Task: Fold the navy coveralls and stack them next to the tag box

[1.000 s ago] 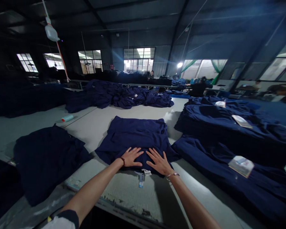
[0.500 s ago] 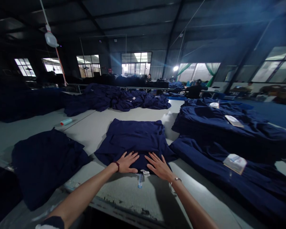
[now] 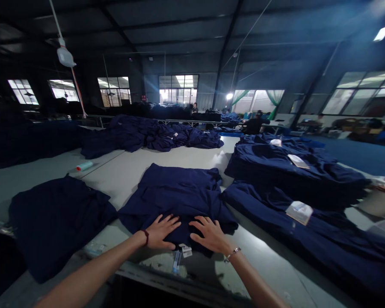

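Note:
A navy blue garment [image 3: 179,188] lies spread in front of me on the pale table [image 3: 115,164]. On its near left part my left hand [image 3: 161,232] rests flat, fingers apart. My right hand [image 3: 209,234] lies on the near right part, its fingers spread and a little bent. Between the hands, a white label [image 3: 186,250] and a blue-and-white tag [image 3: 176,262] stick out from the garment's near edge. Neither hand is closed round the cloth.
To the left lies another dark blue garment [image 3: 60,218]. Stacked navy garments [image 3: 295,171] with paper tags stand at the right. A heap of navy cloth [image 3: 137,132] runs along the back, with a green thread spool [image 3: 84,166] before it. People are in the far background.
Both hands and the garment's near edge have come closer to the table's front edge. The fingers stay spread on the cloth. The camera view has turned slightly right.

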`<state>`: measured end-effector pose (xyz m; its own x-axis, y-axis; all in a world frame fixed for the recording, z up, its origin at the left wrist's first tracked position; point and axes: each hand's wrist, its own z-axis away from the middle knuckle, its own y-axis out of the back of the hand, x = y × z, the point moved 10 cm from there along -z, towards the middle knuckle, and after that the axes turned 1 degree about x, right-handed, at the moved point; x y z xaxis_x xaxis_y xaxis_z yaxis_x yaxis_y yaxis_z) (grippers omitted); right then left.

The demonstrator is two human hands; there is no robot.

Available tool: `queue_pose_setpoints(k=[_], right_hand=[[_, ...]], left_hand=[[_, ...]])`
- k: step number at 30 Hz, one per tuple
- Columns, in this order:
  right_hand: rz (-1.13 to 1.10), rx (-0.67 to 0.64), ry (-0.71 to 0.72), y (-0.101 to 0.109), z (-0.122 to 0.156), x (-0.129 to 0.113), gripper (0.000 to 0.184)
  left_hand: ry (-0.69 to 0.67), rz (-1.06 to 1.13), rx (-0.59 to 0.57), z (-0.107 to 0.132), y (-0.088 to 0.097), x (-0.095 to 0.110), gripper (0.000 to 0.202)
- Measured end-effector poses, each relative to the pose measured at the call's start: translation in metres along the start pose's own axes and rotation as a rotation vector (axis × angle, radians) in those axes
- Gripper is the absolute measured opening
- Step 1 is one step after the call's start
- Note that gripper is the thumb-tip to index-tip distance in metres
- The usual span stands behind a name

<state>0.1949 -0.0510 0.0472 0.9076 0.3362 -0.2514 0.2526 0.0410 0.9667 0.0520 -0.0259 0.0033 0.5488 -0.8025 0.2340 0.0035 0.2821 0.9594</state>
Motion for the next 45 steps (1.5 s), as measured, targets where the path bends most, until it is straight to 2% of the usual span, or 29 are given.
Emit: queue_pose_setpoints(k=[2,4,7,9,12,14,16,19,22,26,29,32,35,39,42,45], right_hand=[[-0.076,0.045,0.044,0.011,0.006,-0.009,0.04],[-0.139,0.163,0.046,0.027,0.005,-0.007,0.039],[-0.138,0.385,-0.037,0.047,-0.003,0.016,0.04],[-0.059,0.435,-0.114,0.046,-0.01,0.035,0.04],[0.105,0.295,-0.305,0.021,-0.019,0.07,0.047],[0.166,0.168,-0.423,0.002,-0.017,0.089,0.055],[0.185,0.102,-0.481,-0.009,-0.013,0.099,0.06],[0.174,0.071,-0.498,-0.012,-0.01,0.101,0.063],[0.106,0.077,-0.506,-0.005,-0.014,0.101,0.061],[0.136,0.336,-0.48,0.031,-0.03,0.104,0.061],[0.184,0.431,-0.437,0.045,-0.051,0.108,0.052],[0.216,0.383,-0.443,0.042,-0.073,0.12,0.049],[0.254,0.31,-0.475,0.033,-0.085,0.135,0.052],[0.295,0.228,-0.591,0.016,-0.079,0.153,0.062],[0.295,0.198,-0.646,0.01,-0.073,0.156,0.066],[0.275,0.159,-0.67,0.014,-0.078,0.154,0.067]], left_hand=[[-0.021,0.028,-0.008,0.012,0.003,0.007,0.083],[-0.023,0.061,0.046,0.018,0.018,0.012,0.069],[-0.025,0.083,0.23,0.012,0.053,0.015,0.052],[-0.025,0.069,0.327,0.002,0.07,0.013,0.049],[0.059,0.01,0.348,-0.018,0.069,-0.004,0.05],[0.137,-0.022,0.285,-0.03,0.054,-0.021,0.055],[0.184,-0.028,0.226,-0.036,0.038,-0.033,0.062],[0.184,-0.008,0.212,-0.036,0.027,-0.041,0.068],[0.193,0.08,0.277,-0.032,0.037,-0.049,0.071],[0.331,0.115,0.486,-0.029,0.077,-0.083,0.058],[0.496,0.024,0.512,-0.037,0.096,-0.118,0.053],[0.649,-0.02,0.427,-0.048,0.098,-0.156,0.055],[0.726,-0.006,0.374,-0.052,0.093,-0.186,0.062],[0.927,0.008,0.327,-0.033,0.081,-0.222,0.079],[1.028,-0.029,0.333,-0.018,0.081,-0.234,0.084],[1.057,-0.042,0.281,-0.016,0.083,-0.237,0.081]])
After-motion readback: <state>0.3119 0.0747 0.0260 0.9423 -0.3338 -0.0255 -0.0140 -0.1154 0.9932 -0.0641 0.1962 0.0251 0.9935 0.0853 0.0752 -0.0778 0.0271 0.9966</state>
